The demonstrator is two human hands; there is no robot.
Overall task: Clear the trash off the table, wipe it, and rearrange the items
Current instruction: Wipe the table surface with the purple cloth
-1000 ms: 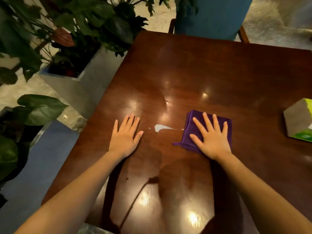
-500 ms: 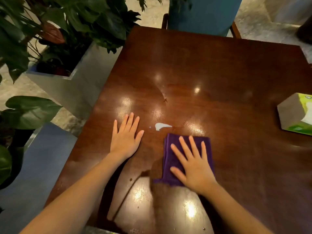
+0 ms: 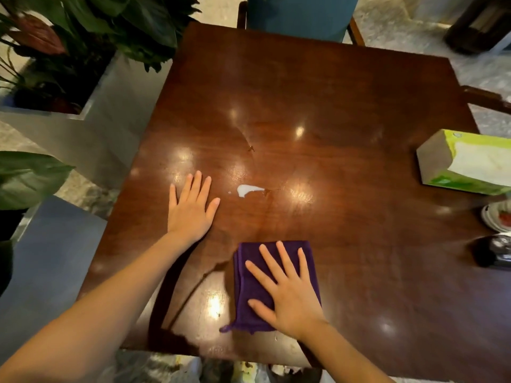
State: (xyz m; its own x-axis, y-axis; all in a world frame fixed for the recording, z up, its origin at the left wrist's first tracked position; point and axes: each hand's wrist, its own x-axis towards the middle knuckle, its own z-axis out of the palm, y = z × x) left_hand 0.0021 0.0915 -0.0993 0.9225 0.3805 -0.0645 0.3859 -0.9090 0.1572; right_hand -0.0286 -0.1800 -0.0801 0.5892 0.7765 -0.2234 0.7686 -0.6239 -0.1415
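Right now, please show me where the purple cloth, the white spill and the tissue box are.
purple cloth [image 3: 250,288]: head view, on its bare left part beside the right hand.
white spill [image 3: 246,189]: head view, its wide left part.
tissue box [image 3: 434,158]: head view, its grey end face.

Both arms reach forward, left hand [image 3: 190,210] and right hand [image 3: 287,297] lying palm-down with fingers [image 3: 269,261] spread.

We see the cloth [image 3: 249,288] on the table [image 3: 345,106] near its near edge, under the right hand [image 3: 287,297], with the left hand [image 3: 190,211] flat to its left and farther in. A spill [image 3: 247,189] lies just right of the left hand, beyond the cloth. The tissue box [image 3: 464,164] sits at the table's right edge, and a planter [image 3: 91,128] stands off its left side.
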